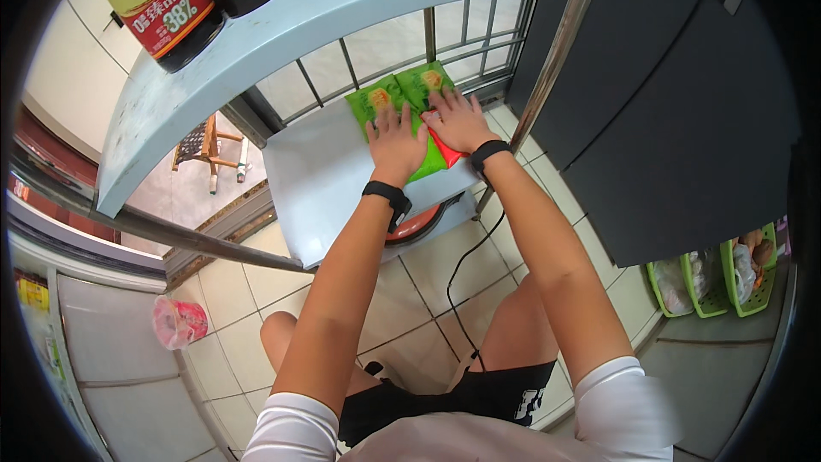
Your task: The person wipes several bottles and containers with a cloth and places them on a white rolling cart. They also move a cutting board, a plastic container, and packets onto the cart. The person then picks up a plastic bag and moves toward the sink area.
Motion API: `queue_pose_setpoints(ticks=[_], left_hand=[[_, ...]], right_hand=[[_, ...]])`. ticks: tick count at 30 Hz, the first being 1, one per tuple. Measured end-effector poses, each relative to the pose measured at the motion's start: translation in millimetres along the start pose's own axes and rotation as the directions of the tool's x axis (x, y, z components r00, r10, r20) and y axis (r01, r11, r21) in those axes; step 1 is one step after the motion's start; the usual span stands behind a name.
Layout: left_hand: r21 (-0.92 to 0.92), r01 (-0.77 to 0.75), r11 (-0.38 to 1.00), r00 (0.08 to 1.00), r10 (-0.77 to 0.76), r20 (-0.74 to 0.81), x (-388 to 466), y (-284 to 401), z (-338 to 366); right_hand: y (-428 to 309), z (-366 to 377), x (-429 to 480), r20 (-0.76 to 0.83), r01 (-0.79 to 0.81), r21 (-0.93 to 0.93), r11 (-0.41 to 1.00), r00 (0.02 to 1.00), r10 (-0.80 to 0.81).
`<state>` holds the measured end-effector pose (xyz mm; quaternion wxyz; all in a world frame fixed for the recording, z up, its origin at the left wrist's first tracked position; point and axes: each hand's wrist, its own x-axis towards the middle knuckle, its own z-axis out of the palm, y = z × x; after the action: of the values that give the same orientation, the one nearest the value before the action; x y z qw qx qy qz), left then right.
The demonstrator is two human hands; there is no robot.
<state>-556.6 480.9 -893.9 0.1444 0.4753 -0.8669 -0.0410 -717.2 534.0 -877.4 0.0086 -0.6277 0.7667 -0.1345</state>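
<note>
Both my hands lie palm down with fingers spread on several soft plastic packets, on the lower board (304, 167) of a metal-framed rack. My left hand (397, 149) rests over a green packet (367, 99) with a round orange picture; its fingertips are slightly blurred. To its right, my right hand (458, 125) covers part of a second green packet (420, 79) and a red packet (451, 153). More green plastic (431, 163) shows between the hands, and I cannot tell which packet it belongs to. Neither hand is closed around anything.
Above is a shelf (359, 22) with a sauce bottle (170, 13) and other bottles. A red-orange round pan (417, 224) sits beneath the board. A black cable (452, 276) hangs down. Dark cabinet doors (641, 96) and green baskets (734, 289) stand right, a pink bin (186, 324) left.
</note>
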Motion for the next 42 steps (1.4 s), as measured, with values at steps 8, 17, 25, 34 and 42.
queue_pose_setpoints(ticks=[8, 17, 25, 34, 42], left_hand=[[-0.085, -0.124, 0.989, 0.974, 0.105, -0.199, -52, -3, -14], [-0.743, -0.338, 0.578, 0.938, 0.139, -0.318, -206, -15, -109], [-0.906, -0.039, 0.421, 0.987, -0.128, -0.101, -271, -66, -122], [-0.936, 0.237, 0.26, 0.913, -0.39, 0.123, -284, -68, -280], [-0.908, 0.39, 0.156, 0.442, -0.896, 0.035, -402, -111, -468]], right_hand=[[-16, -3, -51, -0.203, 0.057, 0.008, 0.998, 0.978, -0.054], [-96, -87, -205, 0.05, -0.043, 0.848, 0.528, 0.999, 0.001], [-151, -70, -228, 0.334, -0.204, 0.887, 0.413, 0.902, -0.272], [-247, -155, -218, 0.566, -0.106, 0.747, 0.656, 0.619, -0.545], [-425, -370, -209, 0.775, 0.125, 0.574, 0.809, 0.238, -0.586]])
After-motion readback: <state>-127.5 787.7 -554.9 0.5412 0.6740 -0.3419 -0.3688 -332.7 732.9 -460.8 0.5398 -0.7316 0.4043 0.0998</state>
